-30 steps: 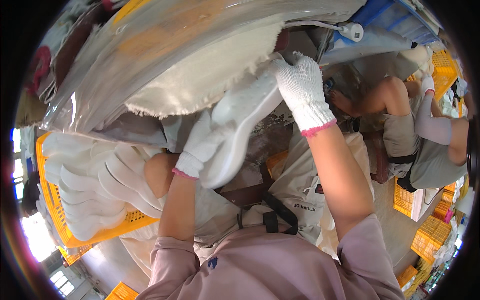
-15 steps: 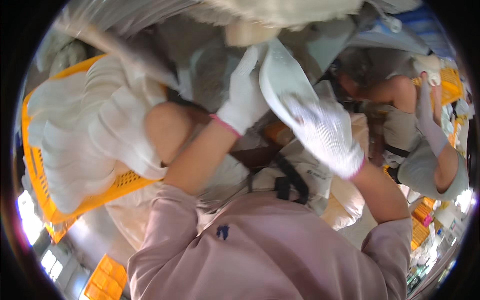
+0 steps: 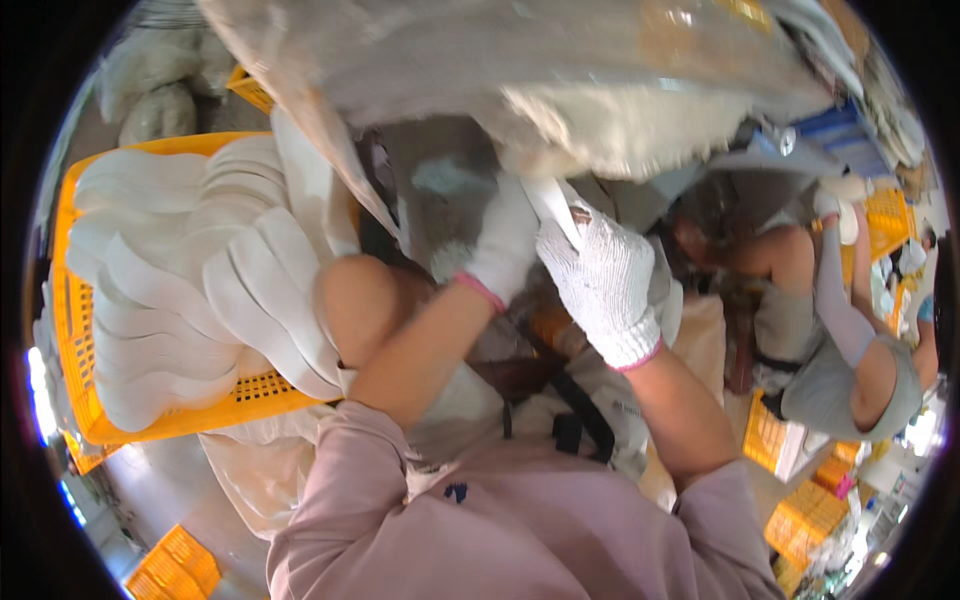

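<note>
A white shoe sole [image 3: 551, 208] is seen nearly edge-on, its far end against a pale, fuzzy wheel [image 3: 600, 130]. My right hand [image 3: 600, 282], in a white knit glove with a pink cuff, grips the near part of the sole. My left hand [image 3: 508, 238], gloved the same way, is at the sole's left side, close under the wheel. Motion smears its fingers, but they appear closed on the sole's far end. Many similar white soles [image 3: 160, 285] lie stacked in a yellow basket [image 3: 200, 418] left of my knee.
Above my hands hangs a large, cloudy plastic sheet [image 3: 420, 60]. A co-worker [image 3: 850, 330] sits at the right, near a yellow crate [image 3: 888, 218]. Clear plastic bags [image 3: 155, 75] lie at the far left, and yellow crates [image 3: 175, 565] stand on the floor.
The sole has turned from showing its broad face to nearly edge-on, and my right hand has moved left and closer to my left hand. The whole view has shifted, showing more of the wheel.
</note>
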A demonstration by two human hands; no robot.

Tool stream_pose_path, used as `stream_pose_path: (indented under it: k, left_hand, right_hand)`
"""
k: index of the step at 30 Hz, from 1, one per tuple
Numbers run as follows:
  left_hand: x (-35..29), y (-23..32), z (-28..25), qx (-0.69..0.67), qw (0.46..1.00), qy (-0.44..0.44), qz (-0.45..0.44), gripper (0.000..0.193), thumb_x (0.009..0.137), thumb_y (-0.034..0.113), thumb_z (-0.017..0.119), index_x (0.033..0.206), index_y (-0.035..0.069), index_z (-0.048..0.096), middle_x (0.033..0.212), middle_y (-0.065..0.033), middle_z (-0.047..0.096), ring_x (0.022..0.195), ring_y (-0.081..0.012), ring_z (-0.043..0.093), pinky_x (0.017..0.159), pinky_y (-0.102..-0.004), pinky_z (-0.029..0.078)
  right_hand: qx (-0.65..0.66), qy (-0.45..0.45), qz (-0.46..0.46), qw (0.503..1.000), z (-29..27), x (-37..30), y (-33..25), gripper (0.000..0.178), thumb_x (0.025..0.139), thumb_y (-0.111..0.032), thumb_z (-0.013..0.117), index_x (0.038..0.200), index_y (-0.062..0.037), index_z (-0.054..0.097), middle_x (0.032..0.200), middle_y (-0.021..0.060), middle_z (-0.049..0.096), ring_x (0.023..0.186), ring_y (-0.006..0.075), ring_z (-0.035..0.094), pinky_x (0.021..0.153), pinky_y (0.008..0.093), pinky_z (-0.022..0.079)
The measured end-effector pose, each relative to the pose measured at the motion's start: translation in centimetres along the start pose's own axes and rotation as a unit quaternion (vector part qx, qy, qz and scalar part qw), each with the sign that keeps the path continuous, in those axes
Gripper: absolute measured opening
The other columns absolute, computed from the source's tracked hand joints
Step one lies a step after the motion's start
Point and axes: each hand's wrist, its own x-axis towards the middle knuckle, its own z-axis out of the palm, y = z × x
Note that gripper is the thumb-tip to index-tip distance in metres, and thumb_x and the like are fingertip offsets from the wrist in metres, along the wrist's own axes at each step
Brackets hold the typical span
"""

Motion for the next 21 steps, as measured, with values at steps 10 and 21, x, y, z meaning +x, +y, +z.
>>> stream_pose_path:
  k: [10, 21]
  left_hand:
    - [0.2, -0.6, 0.6, -0.151, 0.978, -0.083, -0.121, 0.059, 0.107, 0.059, 0.045, 0.101, 0.003, 0.063, 0.082, -0.0161, 0.065, 0.066, -0.0361, 0.067, 0.063, -0.055, 0.059]
    - [-0.2, -4.1, -1.2, -0.323, 0.884, -0.336, -0.034, 0.069, 0.105, 0.072, 0.041, 0.121, 0.008, 0.062, 0.098, -0.0138, 0.066, 0.083, -0.0348, 0.066, 0.079, -0.0548, 0.059]
  right_hand:
    - [0.035, -0.322, 0.033, 0.946, -3.2, 0.8, -2.2, 0.061, 0.089, -0.022, 0.079, 0.144, -0.0004, 0.062, 0.132, 0.0193, 0.073, 0.117, 0.0277, 0.073, 0.097, 0.0396, 0.056]
    - [0.0, -0.153, -0.038, 0.988, -6.8, -5.3, -5.2, 0.05, 0.095, -0.029, 0.078, 0.131, 0.0023, 0.065, 0.131, 0.0303, 0.067, 0.109, 0.0469, 0.07, 0.092, 0.0514, 0.058]
